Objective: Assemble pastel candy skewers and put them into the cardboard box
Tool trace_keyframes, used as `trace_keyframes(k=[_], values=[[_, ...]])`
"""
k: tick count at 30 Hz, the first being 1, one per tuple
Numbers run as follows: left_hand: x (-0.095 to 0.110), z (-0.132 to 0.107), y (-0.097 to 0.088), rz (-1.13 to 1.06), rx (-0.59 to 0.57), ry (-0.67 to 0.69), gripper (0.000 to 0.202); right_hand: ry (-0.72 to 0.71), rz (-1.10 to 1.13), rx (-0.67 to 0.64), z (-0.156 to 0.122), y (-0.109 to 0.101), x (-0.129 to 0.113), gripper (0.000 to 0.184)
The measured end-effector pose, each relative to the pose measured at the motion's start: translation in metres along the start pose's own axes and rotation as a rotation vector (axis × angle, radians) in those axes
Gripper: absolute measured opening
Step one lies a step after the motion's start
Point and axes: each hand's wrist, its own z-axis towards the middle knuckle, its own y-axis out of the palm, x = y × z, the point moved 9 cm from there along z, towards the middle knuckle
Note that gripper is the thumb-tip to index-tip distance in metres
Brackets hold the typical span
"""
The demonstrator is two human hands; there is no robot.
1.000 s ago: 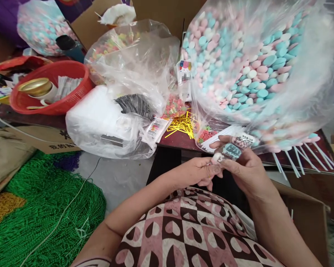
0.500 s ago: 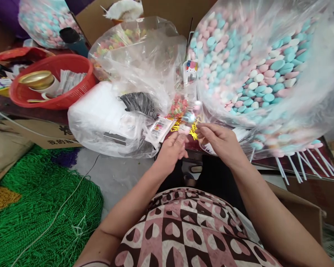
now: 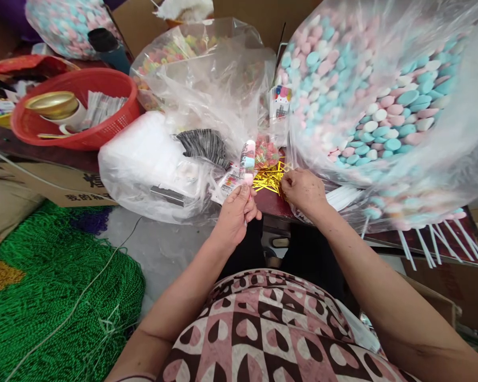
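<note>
Upright in my left hand (image 3: 237, 209) is a marshmallow stick (image 3: 247, 159) in a clear printed wrapper, with pink, white and blue pieces. My fingers are closed around its lower end. My right hand (image 3: 305, 192) rests at the right edge of a pile of gold twist ties (image 3: 269, 178), fingertips pinched together on the ties. How many ties are in the pinch is hidden. Just behind the pile lies a clear packet of red and green candies (image 3: 266, 151). Printed cards (image 3: 229, 183) lie left of the marshmallow stick.
A big clear bag of pastel marshmallows (image 3: 382, 122) stands at the right, with white sticks (image 3: 430, 244) jutting over the table edge. To the left are a plastic bag with dark striped labels (image 3: 203, 148) and a red basket (image 3: 75, 140). Green cords (image 3: 63, 286) heap on the floor.
My hands have moved apart. The left has brought the marshmallow stick upright and to the left; the right has lowered onto the gold twist ties.
</note>
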Motion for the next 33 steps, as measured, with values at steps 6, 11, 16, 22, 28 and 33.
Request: trace_keyframes(k=[6,11,16,22,28,33], values=[[-0.001,0.0,0.0,0.004,0.0,0.002,0.034,0.115,0.236,0.08,0.0,-0.004,0.024,0.022],[-0.004,0.0,0.003,0.015,0.0,-0.004,0.034,-0.024,0.135,0.024,-0.002,-0.003,0.003,0.026],[-0.006,0.0,0.004,0.019,0.004,-0.008,0.036,-0.033,0.076,0.012,0.001,0.002,-0.01,0.024],[-0.011,0.0,0.0,0.014,-0.002,-0.025,0.037,0.047,0.499,0.084,0.007,0.004,0.021,0.021],[-0.015,0.001,0.005,0.002,-0.028,-0.029,0.037,0.129,0.832,0.166,0.003,-0.005,0.039,0.01],[-0.016,0.001,0.006,0.015,-0.029,-0.036,0.038,0.241,1.163,0.193,-0.004,-0.012,0.037,0.008]])
